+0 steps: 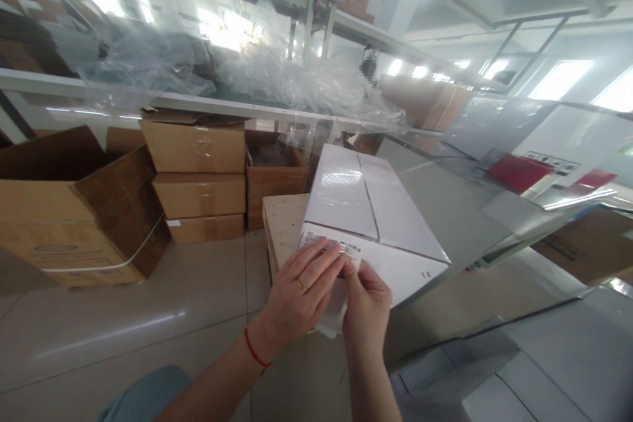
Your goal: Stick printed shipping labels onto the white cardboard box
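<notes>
Both forearms reach in from the near edge and meet at the near end of a glossy white carton (336, 184), which lies lengthwise, near to far, on a pale wooden platform (277, 214). The left hand (301, 289) comes in slanting to the right, back of the hand up, its fingers extended, close together and laid flat over a printed label (353, 250) on the carton's near end. A gold ring (301, 285) sits on one finger and a red cord bracelet (256, 351) circles the wrist. The right hand (366, 300) rises almost straight, just beside it, thumb pointing far along the label's lower edge and fingers curled; whether it pinches anything, I cannot tell. A whitish sheet (333, 316) hangs between the hands.
</notes>
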`<move>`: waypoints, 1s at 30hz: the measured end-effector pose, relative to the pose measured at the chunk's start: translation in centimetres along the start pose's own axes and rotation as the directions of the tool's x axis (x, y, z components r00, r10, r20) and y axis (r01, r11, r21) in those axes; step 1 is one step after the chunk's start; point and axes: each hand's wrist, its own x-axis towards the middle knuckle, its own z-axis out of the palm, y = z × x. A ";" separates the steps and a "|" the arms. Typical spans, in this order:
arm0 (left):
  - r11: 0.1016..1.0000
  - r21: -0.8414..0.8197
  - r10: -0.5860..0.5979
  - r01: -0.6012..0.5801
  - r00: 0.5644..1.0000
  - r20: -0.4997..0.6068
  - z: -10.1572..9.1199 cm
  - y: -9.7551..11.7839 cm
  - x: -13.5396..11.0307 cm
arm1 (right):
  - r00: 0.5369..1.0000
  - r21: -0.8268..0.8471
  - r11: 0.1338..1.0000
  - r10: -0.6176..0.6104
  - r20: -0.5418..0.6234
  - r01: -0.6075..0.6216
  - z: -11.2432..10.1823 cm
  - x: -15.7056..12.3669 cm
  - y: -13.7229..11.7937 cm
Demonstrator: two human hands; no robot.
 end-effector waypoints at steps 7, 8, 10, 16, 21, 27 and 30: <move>0.998 0.024 0.061 -0.062 0.998 0.027 0.5 0.0 0.5 | 0.999 -0.001 0.999 0.033 0.005 -0.033 -0.1 0.1 -0.3; 0.997 0.027 0.069 -0.070 0.997 0.033 0.6 0.0 0.6 | 0.999 0.006 0.999 0.040 0.007 -0.040 -0.2 0.2 -0.3; 0.996 0.032 0.079 -0.081 0.996 0.046 0.6 0.0 0.6 | 0.999 0.011 0.999 0.042 0.019 -0.042 -0.3 0.2 -0.2; 0.993 0.026 0.112 -0.113 0.993 0.047 0.6 0.0 0.8 | 0.998 -0.001 1.000 0.027 0.061 -0.026 -0.6 0.4 0.4; 0.985 0.026 0.168 -0.172 0.980 0.102 1.2 0.0 1.2 | 0.994 0.040 0.997 0.056 0.090 -0.059 -0.9 0.1 0.5; 0.977 0.157 0.124 -0.145 0.983 0.134 0.3 -0.6 0.3 | 0.984 0.088 0.992 0.073 0.163 -0.089 -1.0 -0.5 1.2; 0.979 0.188 0.052 -0.072 0.993 0.108 -0.7 -1.3 -0.4 | 0.971 0.124 0.984 0.099 0.216 -0.128 -0.8 -0.7 2.1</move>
